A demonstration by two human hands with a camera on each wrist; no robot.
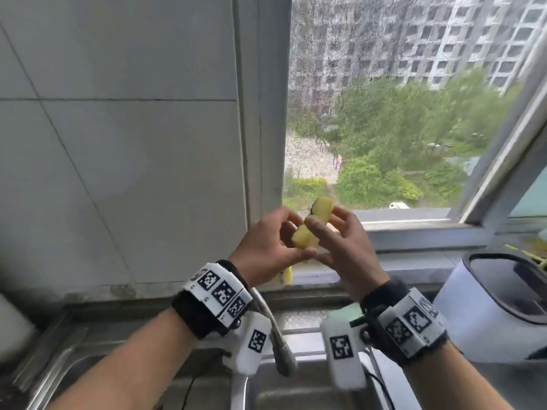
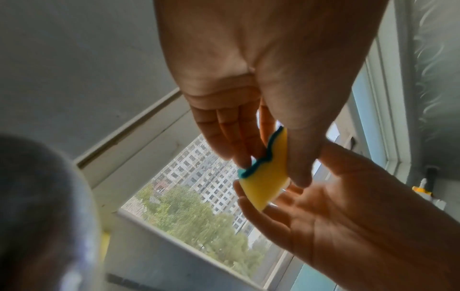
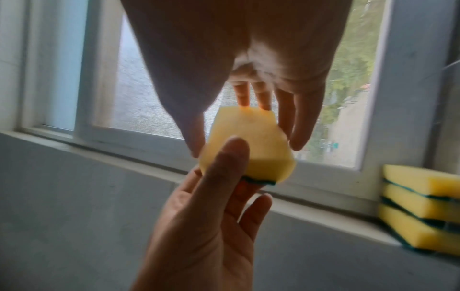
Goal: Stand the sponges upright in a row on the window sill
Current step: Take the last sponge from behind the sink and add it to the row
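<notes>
A yellow sponge [image 1: 318, 216] with a dark green scrub layer is held in the air between both hands, just above the window sill [image 1: 414, 258]. My left hand [image 1: 296, 235] pinches it, thumb on the yellow face [image 3: 268, 157] and fingers on the scrub side [image 2: 263, 183]. My right hand [image 1: 325, 223] grips its other end between thumb and fingers. Three more sponges [image 3: 420, 208] lie flat in a stack on the sill by the window frame. In the head view only a yellow sliver of that stack [image 1: 286, 275] shows below my left hand.
A white appliance with a dark lid [image 1: 503, 294] stands at the right, close to the sill. A faucet [image 1: 278, 335] and a steel sink [image 1: 88, 365] lie below my wrists. Grey wall tiles [image 1: 118, 143] rise left of the window frame [image 1: 260, 113].
</notes>
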